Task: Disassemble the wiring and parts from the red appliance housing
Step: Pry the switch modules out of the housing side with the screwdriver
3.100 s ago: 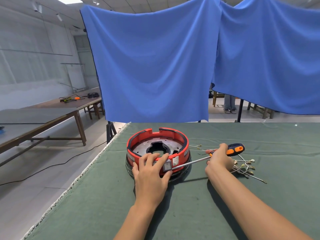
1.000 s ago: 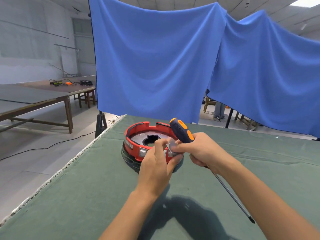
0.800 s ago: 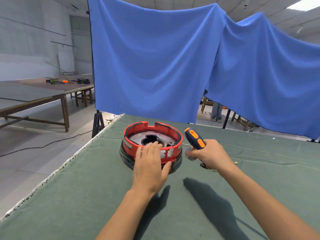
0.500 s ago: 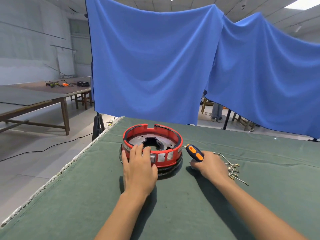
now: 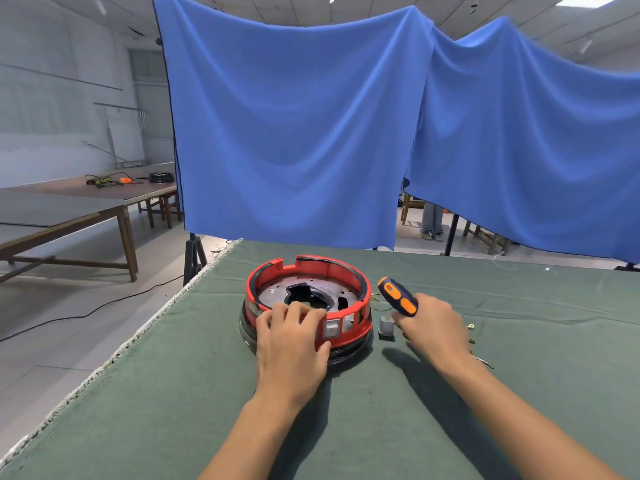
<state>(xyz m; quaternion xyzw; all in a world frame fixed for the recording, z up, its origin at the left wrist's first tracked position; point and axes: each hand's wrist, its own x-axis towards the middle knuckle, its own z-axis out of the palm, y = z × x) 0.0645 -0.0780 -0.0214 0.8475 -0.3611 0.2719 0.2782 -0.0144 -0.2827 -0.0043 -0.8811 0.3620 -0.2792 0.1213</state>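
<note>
Your red appliance housing (image 5: 306, 308) sits on the green tabletop (image 5: 173, 393), near its left edge and straight in front of you. Your left hand (image 5: 291, 344) lies over the near rim, fingers (image 5: 294, 311) curled over the top of the red wall, thumb against the outer face; it steadies the ring and grips no loose part. Your right hand (image 5: 433, 332) rests on the cloth just right of the housing with the fingers wrapped round the blue-and-orange screwdriver (image 5: 397, 296), handle pointing up and away; the shaft is hidden under your hand.

As for progress: a small grey block (image 5: 385, 328), seemingly a switch or terminal part, lies loose on the cloth between the housing and your right hand, so it looks already out. A few brass-tipped wire ends (image 5: 470, 326) lie beyond your right hand, apart from the housing, which suggests most of the wiring is out too. Inside the ring the metal plate (image 5: 277, 292) with its dark central opening remains seated, and at least one pale square insert (image 5: 330, 329) still sits in the near wall. Those look like what is left for you.
</note>
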